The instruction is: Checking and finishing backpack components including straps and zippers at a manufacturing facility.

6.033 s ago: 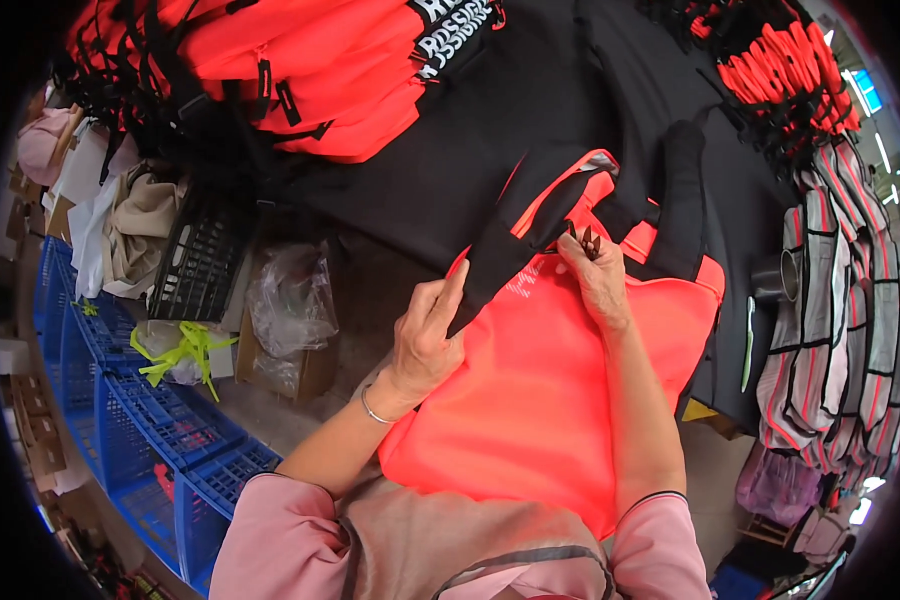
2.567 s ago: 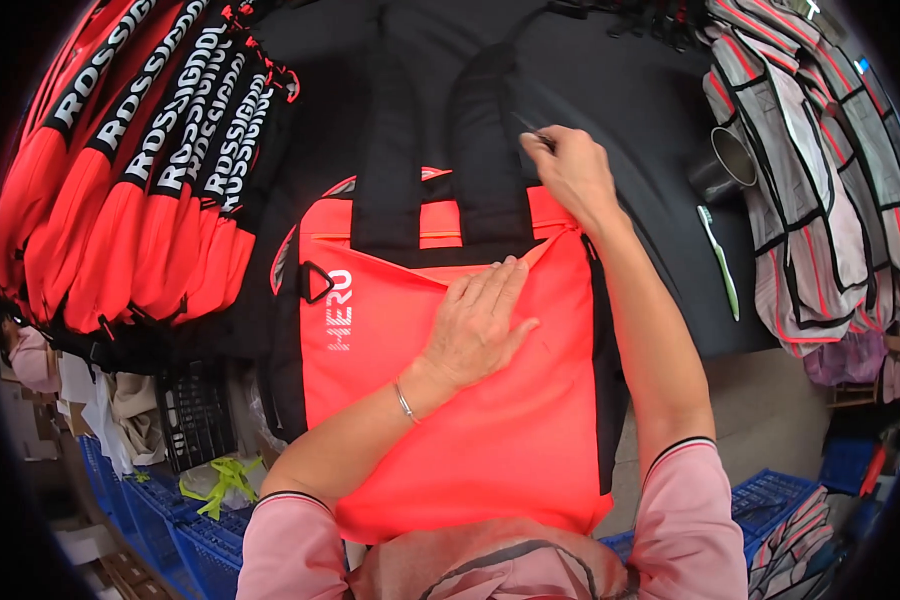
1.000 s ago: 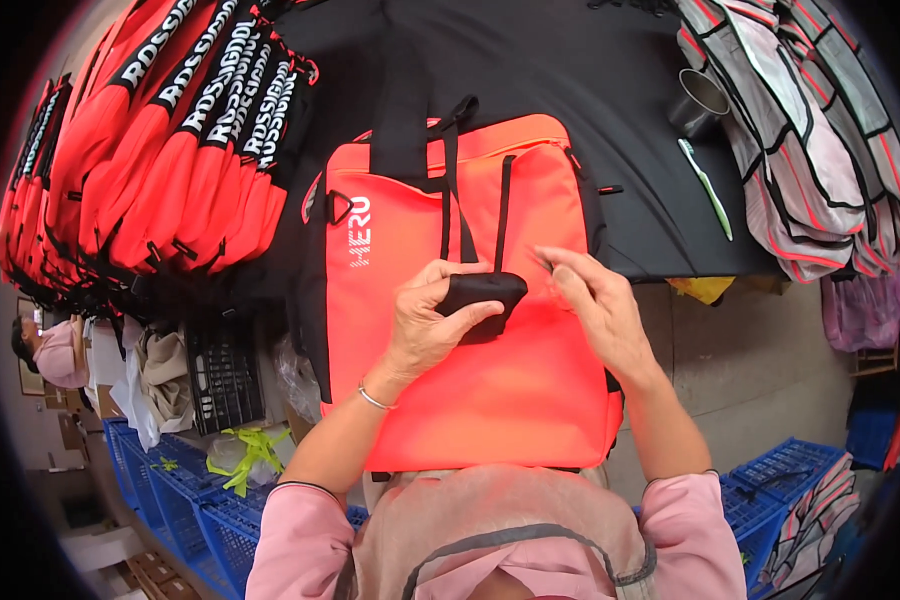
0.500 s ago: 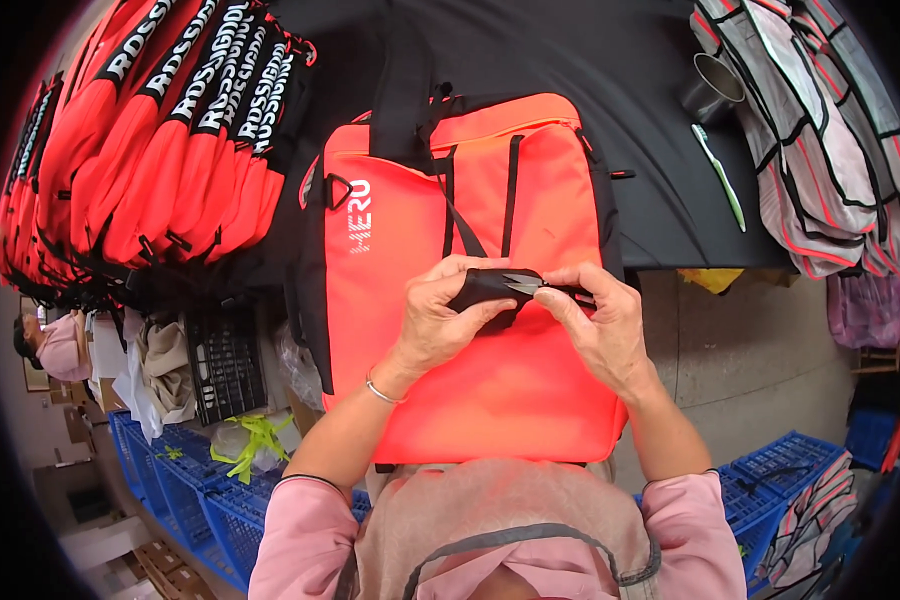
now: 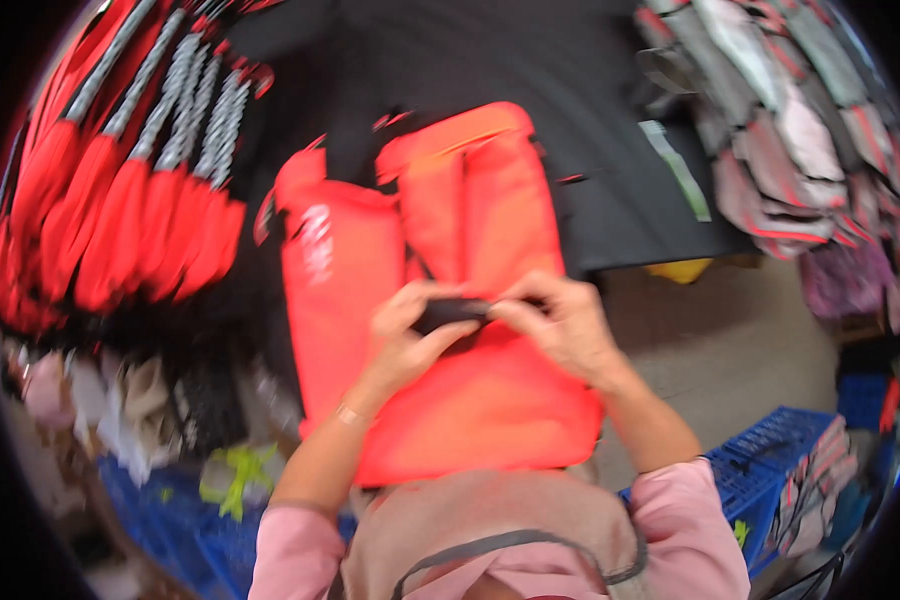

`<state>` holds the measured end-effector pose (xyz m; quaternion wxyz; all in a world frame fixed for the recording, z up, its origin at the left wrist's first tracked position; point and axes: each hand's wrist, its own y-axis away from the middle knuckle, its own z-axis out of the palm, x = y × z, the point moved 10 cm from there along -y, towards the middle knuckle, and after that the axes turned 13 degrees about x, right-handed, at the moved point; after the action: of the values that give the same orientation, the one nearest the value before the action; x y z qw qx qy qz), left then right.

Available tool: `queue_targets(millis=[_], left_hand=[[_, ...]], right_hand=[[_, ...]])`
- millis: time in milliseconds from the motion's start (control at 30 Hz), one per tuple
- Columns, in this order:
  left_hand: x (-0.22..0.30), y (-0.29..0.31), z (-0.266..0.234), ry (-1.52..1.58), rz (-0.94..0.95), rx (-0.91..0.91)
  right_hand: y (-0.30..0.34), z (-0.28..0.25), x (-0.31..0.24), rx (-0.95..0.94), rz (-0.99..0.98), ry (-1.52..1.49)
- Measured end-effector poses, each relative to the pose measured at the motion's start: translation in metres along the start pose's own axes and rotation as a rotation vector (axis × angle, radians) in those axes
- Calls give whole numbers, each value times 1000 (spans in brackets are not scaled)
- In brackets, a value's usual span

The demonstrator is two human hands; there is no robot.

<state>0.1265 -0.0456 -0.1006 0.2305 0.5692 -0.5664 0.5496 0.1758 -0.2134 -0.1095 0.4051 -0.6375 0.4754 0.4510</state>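
A bright orange-red bag (image 5: 450, 400) with black sides lies in front of me, its lower end against my body. Over its middle, my left hand (image 5: 403, 328) pinches a folded piece of black strap (image 5: 452, 314) between thumb and fingers. Close by on the right, my right hand (image 5: 562, 322) is closed with its fingertips at the strap's end. Dark handles of small thread snips (image 5: 536, 303) show within that hand, though motion blurs them and the blades cannot be made out.
The bag's upper part rests on a black-covered table (image 5: 590, 90). Red bags (image 5: 120, 220) are stacked at the left, grey mesh pieces (image 5: 790, 150) at the right. Beside the mesh are a metal cup (image 5: 670, 70) and a toothbrush (image 5: 676, 170). Blue crates (image 5: 770, 445) stand low at both sides.
The whole view has shifted and blurred. Both hands still sit together at the black strap. The snips' blades, plain across the strap before, no longer show clearly. The bag's top flap looks more bunched.
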Motion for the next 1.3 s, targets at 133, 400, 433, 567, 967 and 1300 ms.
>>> queue_targets(millis=[133, 400, 433, 567, 967, 1300], left_hand=[[19, 21, -18, -185, 65, -53], [54, 91, -21, -557, 897, -266], [54, 84, -28, -587, 926, -139], [68, 49, -24, -681, 989, 227], [-54, 86, -54, 643, -673, 469], [-42, 116, -4, 1224, -968, 38]], right_hand=[[-7, 3, 17, 11, 106, -257], [4, -23, 25, 138, 202, -196], [4, -13, 26, 68, 240, -181], [10, 29, 24, -129, 337, -179], [20, 57, -20, -158, 136, -190], [24, 74, -32, -148, 19, -217]])
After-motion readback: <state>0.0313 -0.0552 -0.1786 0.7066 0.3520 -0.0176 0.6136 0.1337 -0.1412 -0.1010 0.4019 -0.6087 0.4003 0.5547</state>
